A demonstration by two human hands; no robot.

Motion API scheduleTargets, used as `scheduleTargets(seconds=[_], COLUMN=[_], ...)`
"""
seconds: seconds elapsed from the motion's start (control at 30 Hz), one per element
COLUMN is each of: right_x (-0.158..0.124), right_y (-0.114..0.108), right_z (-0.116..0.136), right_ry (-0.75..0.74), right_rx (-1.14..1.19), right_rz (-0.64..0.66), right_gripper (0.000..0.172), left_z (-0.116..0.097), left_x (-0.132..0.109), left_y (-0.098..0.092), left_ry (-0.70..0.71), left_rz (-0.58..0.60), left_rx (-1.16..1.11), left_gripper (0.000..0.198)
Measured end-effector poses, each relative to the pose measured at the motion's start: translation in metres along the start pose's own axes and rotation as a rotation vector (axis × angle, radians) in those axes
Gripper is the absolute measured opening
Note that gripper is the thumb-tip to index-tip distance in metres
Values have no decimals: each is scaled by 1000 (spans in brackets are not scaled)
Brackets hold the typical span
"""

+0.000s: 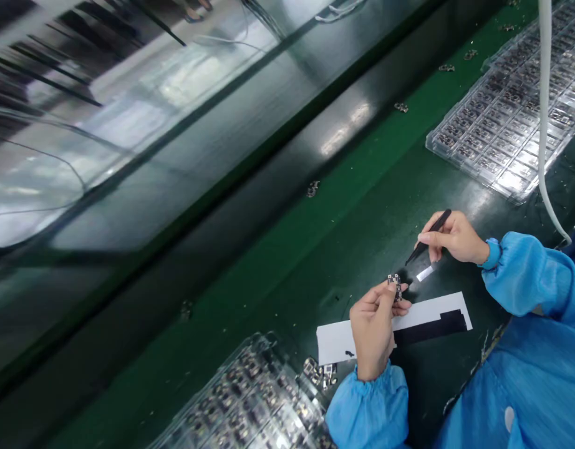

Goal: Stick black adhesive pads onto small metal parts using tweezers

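Between the thumb and fingers of my left hand (pixel 375 318) is a small circuit board (pixel 396 285), held above the green bench. My right hand (pixel 456 238) grips black tweezers (pixel 428 238), whose tips point down toward the board but appear apart from it. Beneath my left hand lies a white backing sheet (pixel 337 340) with a black strip (pixel 432 327) along it. A small whitish strip (pixel 425 273) rests on the bench below the tweezers. A couple of loose boards (pixel 319 372) lie beside my left wrist.
A clear compartment tray (pixel 516 118) full of boards stands at the upper right, another tray (pixel 250 405) at the bottom. A white cable (pixel 544 125) hangs at the right. Single boards (pixel 312 188) lie spaced along the green strip. A conveyor-like dark channel (pixel 269 218) runs diagonally.
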State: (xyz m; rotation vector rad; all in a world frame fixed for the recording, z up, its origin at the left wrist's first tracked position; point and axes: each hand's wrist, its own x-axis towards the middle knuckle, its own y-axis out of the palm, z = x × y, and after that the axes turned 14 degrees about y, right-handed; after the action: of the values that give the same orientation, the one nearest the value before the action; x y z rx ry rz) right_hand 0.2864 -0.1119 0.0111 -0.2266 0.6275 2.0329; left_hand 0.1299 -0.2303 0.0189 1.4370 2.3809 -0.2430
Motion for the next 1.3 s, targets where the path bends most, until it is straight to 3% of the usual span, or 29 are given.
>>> scheduleTargets(seconds=[0.2,0.73,0.97,1.1,1.23,1.3], right_x=[4,4,3,-4,-14,-16], right_y=[8,9,11,14,13,11], right_z=[-8,-9,-13,-15,-10,-7], right_ry=[149,138,122,21,-289,-358], right_rx=[3,-7,-22,-120,-384,-406], right_rz=[104,135,124,107,16,-28], right_gripper=[34,35,37,33,21,20], left_z=[3,3,7,16,21,21], left_x=[7,6,5,3,0,0], left_y=[3,6,6,3,0,-1], left_ry=[-69,-87,-47,45,93,98], left_rz=[119,89,74,56,49,39], left_rx=[19,47,95,142,143,137], left_gripper=[37,40,32,25,22,22])
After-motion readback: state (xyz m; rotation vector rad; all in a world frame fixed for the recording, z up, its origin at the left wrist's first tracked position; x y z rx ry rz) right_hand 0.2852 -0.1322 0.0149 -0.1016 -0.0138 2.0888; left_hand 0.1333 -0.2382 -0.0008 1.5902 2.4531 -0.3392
